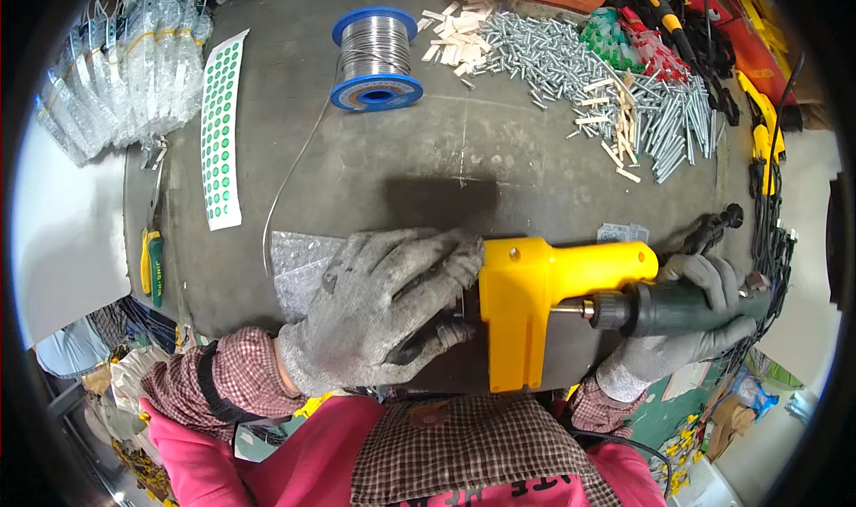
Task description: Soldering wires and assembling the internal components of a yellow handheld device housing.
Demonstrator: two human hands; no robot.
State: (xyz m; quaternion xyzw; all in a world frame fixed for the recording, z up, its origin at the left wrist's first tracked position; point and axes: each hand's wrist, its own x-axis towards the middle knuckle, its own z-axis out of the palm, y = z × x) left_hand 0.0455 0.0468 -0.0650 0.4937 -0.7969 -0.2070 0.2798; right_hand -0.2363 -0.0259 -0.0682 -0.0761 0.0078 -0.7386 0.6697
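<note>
My left hand (383,302), in a grey work glove, has its fingers curled against the left edge of a yellow plastic housing (517,311). This housing has a long handle-like arm pointing right. A dark green power screwdriver (695,309) lies in my gloved right hand (704,284), its fingers wrapped around the body. From its black chuck the metal bit (571,309) runs left to the housing's side; the exact contact of its tip cannot be made out. Under my left hand lies a clear bubble-wrap bag (303,266).
A blue-ended spool of silvery wire (377,57) stands at the far middle, one strand trailing. Loose screws (535,48) and wooden slips (459,43) heap at far right. A sheet of green stickers (223,132), pliers (153,248) and bagged parts (134,70) lie left.
</note>
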